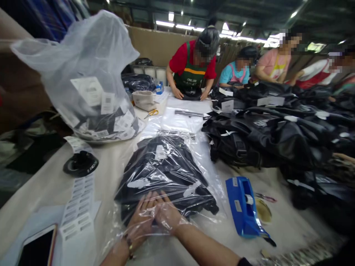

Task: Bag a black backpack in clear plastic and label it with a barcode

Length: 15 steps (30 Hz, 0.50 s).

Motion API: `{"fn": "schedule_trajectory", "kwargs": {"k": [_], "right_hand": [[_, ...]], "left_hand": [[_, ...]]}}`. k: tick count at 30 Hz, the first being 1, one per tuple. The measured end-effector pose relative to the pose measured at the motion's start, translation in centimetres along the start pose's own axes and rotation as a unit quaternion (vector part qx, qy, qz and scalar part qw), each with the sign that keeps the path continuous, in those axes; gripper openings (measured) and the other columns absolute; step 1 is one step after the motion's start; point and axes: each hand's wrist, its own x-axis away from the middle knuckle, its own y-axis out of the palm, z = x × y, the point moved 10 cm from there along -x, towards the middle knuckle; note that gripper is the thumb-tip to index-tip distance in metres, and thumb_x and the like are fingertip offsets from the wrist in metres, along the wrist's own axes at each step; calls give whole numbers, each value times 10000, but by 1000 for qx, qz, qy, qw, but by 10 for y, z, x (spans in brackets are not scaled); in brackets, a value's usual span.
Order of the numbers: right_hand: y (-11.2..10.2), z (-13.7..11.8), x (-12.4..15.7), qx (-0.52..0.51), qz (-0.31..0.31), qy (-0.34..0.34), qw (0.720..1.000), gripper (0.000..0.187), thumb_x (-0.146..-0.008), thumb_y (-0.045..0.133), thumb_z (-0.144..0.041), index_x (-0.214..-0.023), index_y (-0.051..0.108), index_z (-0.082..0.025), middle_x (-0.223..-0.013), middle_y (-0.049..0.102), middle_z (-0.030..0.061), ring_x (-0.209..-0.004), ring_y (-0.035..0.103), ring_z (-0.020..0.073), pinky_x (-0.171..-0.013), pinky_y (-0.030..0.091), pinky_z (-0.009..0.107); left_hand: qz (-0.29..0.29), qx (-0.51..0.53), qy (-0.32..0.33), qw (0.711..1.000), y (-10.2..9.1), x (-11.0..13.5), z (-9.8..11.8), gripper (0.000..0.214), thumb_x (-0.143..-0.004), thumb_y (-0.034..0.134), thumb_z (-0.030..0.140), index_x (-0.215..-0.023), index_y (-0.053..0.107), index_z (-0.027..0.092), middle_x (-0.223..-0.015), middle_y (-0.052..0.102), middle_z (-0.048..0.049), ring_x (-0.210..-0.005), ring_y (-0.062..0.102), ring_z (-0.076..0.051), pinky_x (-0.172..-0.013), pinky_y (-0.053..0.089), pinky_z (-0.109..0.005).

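Note:
A black fabric bag (166, 166) with white tags and wrapped white bits lies flat on the table inside a clear plastic bag (215, 173). My left hand (142, 216) rests flat on the near part of the black bag, fingers stretched forward. Beside it, touching it, my right hand (168, 216) lies with its fingers extended the same way. Shiny film covers both hands, so they appear to be inside the mouth of the plastic bag. Neither hand grips anything that I can see.
On the left are a big translucent sack of labels (91, 92), a black tape roll (80, 164), a label strip (79, 218) and a phone (37, 247). Right: a blue tape dispenser (241, 207) and piled black bags (263, 136). Scissors (151, 113) lie ahead; co-workers (194, 62) stand beyond.

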Motion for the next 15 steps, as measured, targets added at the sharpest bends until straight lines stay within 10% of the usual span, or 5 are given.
{"fn": "schedule_trajectory", "kwargs": {"k": [3,6,10,12,15], "right_hand": [[-16,-6,47,-28,33,6,999,454,-812,455,-237,-1249,454,-110,-1316,465,143,-1292,315,268,-1091,225,487],[-23,21,118,-114,120,152,975,389,-779,387,-146,-1142,526,-153,-1203,551,126,-1155,474,239,-986,396,425],[25,89,217,-388,209,494,750,227,-729,483,-309,-888,568,-172,-878,628,106,-877,596,242,-848,479,413],[49,99,229,-468,224,561,645,255,-708,494,-345,-887,536,-168,-831,617,80,-805,614,215,-800,504,378],[69,97,208,-541,210,585,567,258,-705,502,-323,-891,507,-144,-776,611,59,-659,633,161,-641,534,293]], "left_hand": [[74,-70,69,992,-5,6,13,598,-762,523,544,-1207,553,147,-1270,506,-168,-1311,238,-340,-1065,136,-440],[77,-119,68,987,-4,4,19,635,-724,594,508,-1236,529,137,-1311,455,-196,-1318,194,-390,-1051,163,-492],[55,-129,29,990,-1,-2,22,666,-719,609,488,-1251,511,99,-1348,396,-229,-1320,181,-408,-1043,188,-527],[41,-128,10,991,4,-3,21,663,-751,562,501,-1261,499,82,-1365,372,-231,-1317,193,-406,-1044,189,-538],[3,-136,-20,990,15,-4,17,673,-781,504,527,-1266,488,61,-1366,366,-236,-1299,237,-411,-1036,207,-553]]}}
